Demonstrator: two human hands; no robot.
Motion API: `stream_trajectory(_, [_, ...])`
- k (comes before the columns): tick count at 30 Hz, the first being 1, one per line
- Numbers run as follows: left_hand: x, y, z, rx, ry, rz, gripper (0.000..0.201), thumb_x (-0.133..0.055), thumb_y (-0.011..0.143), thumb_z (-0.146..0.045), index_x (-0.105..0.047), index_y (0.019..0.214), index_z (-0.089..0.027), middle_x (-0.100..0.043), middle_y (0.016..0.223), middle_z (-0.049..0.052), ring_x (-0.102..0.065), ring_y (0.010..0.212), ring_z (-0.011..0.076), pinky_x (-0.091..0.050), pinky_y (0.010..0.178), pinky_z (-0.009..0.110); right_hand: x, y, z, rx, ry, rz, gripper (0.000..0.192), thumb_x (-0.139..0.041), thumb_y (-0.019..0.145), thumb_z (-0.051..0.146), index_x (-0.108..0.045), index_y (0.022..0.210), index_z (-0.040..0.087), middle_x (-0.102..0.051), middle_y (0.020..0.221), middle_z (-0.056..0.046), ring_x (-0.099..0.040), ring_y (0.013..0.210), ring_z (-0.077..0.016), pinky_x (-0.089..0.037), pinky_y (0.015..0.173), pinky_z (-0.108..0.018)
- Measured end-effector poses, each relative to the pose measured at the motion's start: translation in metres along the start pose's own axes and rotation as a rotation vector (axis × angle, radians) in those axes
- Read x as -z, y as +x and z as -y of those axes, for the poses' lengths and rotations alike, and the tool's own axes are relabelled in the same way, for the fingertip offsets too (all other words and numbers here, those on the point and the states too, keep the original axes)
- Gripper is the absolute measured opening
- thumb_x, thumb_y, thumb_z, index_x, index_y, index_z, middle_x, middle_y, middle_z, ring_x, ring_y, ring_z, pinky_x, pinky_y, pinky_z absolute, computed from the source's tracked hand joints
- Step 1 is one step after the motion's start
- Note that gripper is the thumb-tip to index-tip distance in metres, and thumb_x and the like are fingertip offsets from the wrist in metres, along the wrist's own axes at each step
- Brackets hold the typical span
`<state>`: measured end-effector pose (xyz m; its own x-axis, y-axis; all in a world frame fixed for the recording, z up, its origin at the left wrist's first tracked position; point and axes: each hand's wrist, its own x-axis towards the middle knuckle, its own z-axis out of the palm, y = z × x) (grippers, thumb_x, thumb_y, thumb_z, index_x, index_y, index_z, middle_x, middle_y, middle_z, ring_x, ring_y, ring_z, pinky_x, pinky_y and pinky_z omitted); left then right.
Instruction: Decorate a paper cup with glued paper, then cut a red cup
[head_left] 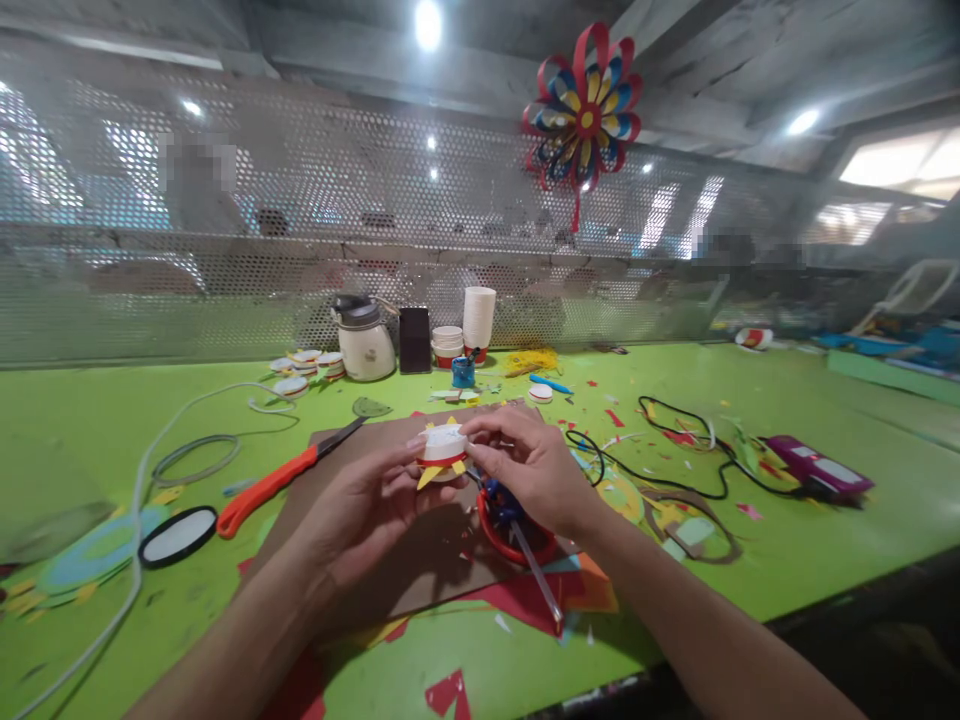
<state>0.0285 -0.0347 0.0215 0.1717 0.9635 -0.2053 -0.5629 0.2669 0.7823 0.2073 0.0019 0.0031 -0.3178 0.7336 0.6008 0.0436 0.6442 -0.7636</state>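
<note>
A small white round paper piece (444, 446) with a red band and yellow pointed strips is held up between both hands. My left hand (379, 495) grips it from the left, fingers closed along its side and underneath. On the other side, my right hand (529, 465) pinches its right edge with thumb and fingertips. Beneath my right hand lies a glue gun (504, 500), dark blue and partly hidden, with a clear glue stick (538, 580) sticking out towards me. It rests by a red ring (491, 535) on a brown cardboard sheet (345, 570).
An orange-handled knife (277, 485) lies to the left, beside a black-rimmed oval (178, 537). Behind stand a jug (365, 340), a phone (415, 340) and stacked paper cups (478, 318). A black cable (675, 485) runs to a purple power strip (817, 468). A paper flower (589, 120) hangs above.
</note>
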Motion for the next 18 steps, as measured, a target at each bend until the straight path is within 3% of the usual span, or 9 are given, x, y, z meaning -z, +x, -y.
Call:
stream_trajectory(8, [-0.005, -0.005, -0.003, -0.005, 0.029, 0.015, 0.021, -0.055, 0.084, -0.004, -0.071, 0.096, -0.008, -0.076, 0.085, 0.012, -0.072, 0.075, 0.0186, -0.062, 0.068, 0.030, 0.004, 0.001, 0.002, 0.035, 0.023, 0.075, 0.008, -0.065, 0.085, 0.021, -0.065, 0.093, 0.020, -0.060, 0.086, -0.001, -0.056, 0.075, -0.0121, -0.049, 0.065, -0.025])
stream_trajectory(13, [-0.006, -0.007, -0.001, -0.011, 0.086, 0.036, 0.020, -0.060, 0.080, -0.008, -0.072, 0.095, -0.011, -0.077, 0.084, 0.010, -0.072, 0.074, 0.0180, -0.060, 0.068, 0.025, 0.006, -0.001, 0.007, 0.095, -0.089, 0.086, 0.003, -0.064, 0.087, 0.023, -0.064, 0.086, 0.020, -0.061, 0.081, 0.000, -0.056, 0.075, -0.0131, -0.047, 0.067, -0.027])
stream_trajectory(18, [-0.008, -0.009, 0.002, -0.068, 0.164, 0.054, 0.024, -0.063, 0.074, -0.011, -0.073, 0.095, -0.015, -0.076, 0.078, 0.007, -0.071, 0.074, 0.0216, -0.059, 0.072, 0.029, 0.008, -0.002, 0.010, 0.172, -0.172, 0.100, 0.008, -0.062, 0.090, 0.029, -0.062, 0.086, 0.022, -0.061, 0.080, -0.001, -0.056, 0.077, -0.0147, -0.047, 0.072, -0.030])
